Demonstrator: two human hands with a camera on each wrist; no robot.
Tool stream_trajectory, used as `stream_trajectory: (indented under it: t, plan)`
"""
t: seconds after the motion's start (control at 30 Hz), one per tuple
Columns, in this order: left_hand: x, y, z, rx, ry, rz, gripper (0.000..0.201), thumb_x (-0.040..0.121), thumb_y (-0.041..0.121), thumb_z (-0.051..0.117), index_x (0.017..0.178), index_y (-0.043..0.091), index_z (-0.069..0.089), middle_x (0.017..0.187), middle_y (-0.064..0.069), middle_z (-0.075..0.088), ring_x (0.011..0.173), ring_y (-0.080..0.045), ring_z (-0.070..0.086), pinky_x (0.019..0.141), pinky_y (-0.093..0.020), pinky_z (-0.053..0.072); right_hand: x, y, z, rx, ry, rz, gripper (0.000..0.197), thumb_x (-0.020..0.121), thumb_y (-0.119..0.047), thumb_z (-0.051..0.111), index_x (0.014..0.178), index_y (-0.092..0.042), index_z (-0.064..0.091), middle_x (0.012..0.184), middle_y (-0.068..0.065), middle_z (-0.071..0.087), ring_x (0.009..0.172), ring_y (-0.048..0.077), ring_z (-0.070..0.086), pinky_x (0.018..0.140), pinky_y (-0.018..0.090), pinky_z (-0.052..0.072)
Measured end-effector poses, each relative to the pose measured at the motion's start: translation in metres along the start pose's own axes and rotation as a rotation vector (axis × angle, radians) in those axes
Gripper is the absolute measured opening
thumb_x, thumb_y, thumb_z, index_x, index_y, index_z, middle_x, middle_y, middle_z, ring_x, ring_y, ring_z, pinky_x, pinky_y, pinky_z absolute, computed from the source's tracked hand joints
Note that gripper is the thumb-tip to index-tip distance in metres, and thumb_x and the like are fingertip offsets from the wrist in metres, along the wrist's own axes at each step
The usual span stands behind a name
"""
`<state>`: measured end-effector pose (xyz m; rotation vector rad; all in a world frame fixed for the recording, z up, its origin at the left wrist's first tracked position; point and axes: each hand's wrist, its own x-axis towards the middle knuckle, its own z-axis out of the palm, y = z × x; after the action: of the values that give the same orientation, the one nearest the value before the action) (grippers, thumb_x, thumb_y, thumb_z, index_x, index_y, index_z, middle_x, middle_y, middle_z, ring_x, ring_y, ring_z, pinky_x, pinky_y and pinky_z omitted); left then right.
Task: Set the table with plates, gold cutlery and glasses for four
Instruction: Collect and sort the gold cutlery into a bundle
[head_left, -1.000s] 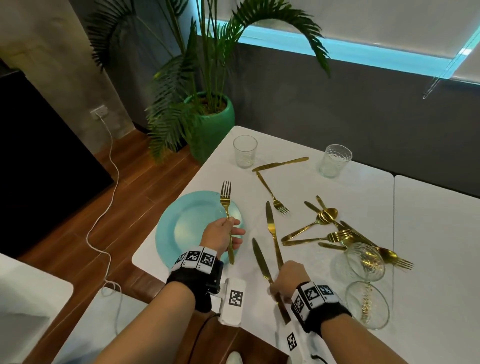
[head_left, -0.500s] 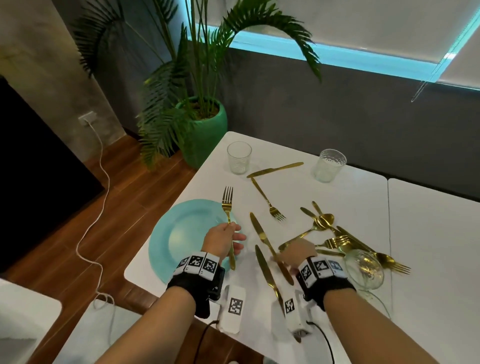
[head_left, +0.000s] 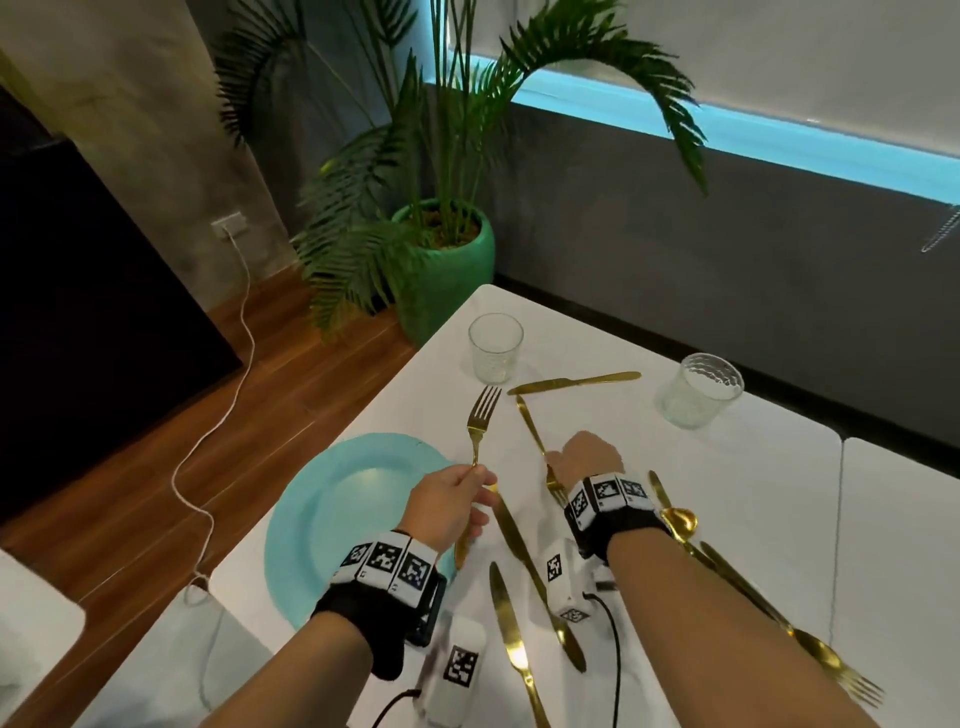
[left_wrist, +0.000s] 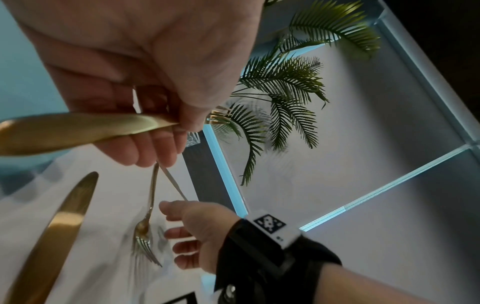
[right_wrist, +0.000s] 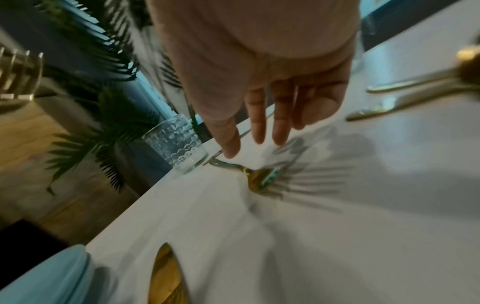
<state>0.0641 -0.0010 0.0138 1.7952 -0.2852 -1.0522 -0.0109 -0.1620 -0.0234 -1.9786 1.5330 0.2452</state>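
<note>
Head view shows a white table (head_left: 727, 519) filling the lower right of the frame. The left hand (head_left: 447, 506) sits at lower centre and pinches the handle of a gold fork (head_left: 480, 421) between thumb and fingertips; the fork's tines point toward the top of the frame, lifted just right of a light blue plate (head_left: 337, 519) that lies at the table's left edge. The right hand (head_left: 589, 457) is at centre, fingers straight and spread, reaching down over a second gold fork (head_left: 535, 441) that lies flat on the table with its tines toward the bottom of the frame. The right wrist view shows those fingertips (right_wrist: 231, 148) right at the fork's handle, holding nothing; whether they touch it I cannot tell.

Two gold knives (head_left: 519, 654) lie side by side between the two forearms at lower centre. A third knife (head_left: 571, 383) lies crosswise above the forks, near a clear tumbler (head_left: 495, 347) at upper centre. Another clear tumbler (head_left: 698, 389) stands to the right of it, well apart. A gold spoon (head_left: 678, 522) and further gold cutlery (head_left: 831, 665) show along the right forearm's far side, partly hidden by it.

Beyond the table's far left corner stands a palm in a green pot (head_left: 447, 270) on the wooden floor.
</note>
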Motion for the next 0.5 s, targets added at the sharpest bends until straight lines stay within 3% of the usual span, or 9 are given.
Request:
stream_trajectory:
  t: [0.1, 0.27, 0.4, 0.5]
  plan:
    - [0.007, 0.0, -0.001, 0.014, 0.022, 0.024, 0.026, 0.098, 0.022, 0.043, 0.084, 0.014, 0.063, 0.071, -0.004, 0.063, 0.057, -0.017, 0.051, 0.056, -0.027, 0.045, 0.013, -0.015, 0.002, -0.144, -0.042, -0.1, 0.043, 0.089, -0.036, 0.058, 0.12, -0.006, 0.057, 0.128, 0.011, 0.059, 0.118, 0.028, 0.055, 0.093, 0.032, 0.046]
    - [0.022, 0.0, -0.003, 0.167, 0.033, 0.083, 0.029, 0.098, 0.027, 0.043, 0.093, 0.01, 0.067, 0.078, -0.002, 0.064, 0.067, -0.017, 0.056, 0.067, -0.031, 0.053, 0.018, -0.021, 0.008, -0.31, -0.001, -0.167, 0.024, 0.091, -0.017, 0.055, 0.109, -0.004, 0.063, 0.117, 0.012, 0.065, 0.108, 0.027, 0.063, 0.087, 0.032, 0.051]
    - [0.028, 0.014, -0.003, 0.496, 0.072, 0.246, 0.033, 0.099, 0.028, 0.039, 0.097, 0.013, 0.069, 0.1, 0.001, 0.061, 0.096, -0.018, 0.057, 0.088, -0.027, 0.041, 0.008, -0.022, -0.005, -0.514, 0.021, -0.308, 0.026, 0.092, -0.016, 0.05, 0.114, -0.008, 0.061, 0.118, 0.01, 0.063, 0.11, 0.025, 0.059, 0.09, 0.032, 0.048]
    - [0.033, 0.024, -0.001, 0.684, -0.006, 0.331, 0.037, 0.1, 0.028, 0.035, 0.104, 0.012, 0.068, 0.114, -0.008, 0.063, 0.109, -0.023, 0.055, 0.093, -0.028, 0.037, -0.012, -0.025, -0.023, -0.648, 0.005, -0.551, 0.025, 0.092, -0.025, 0.054, 0.113, -0.017, 0.064, 0.118, 0.003, 0.063, 0.115, 0.022, 0.052, 0.093, 0.032, 0.04]
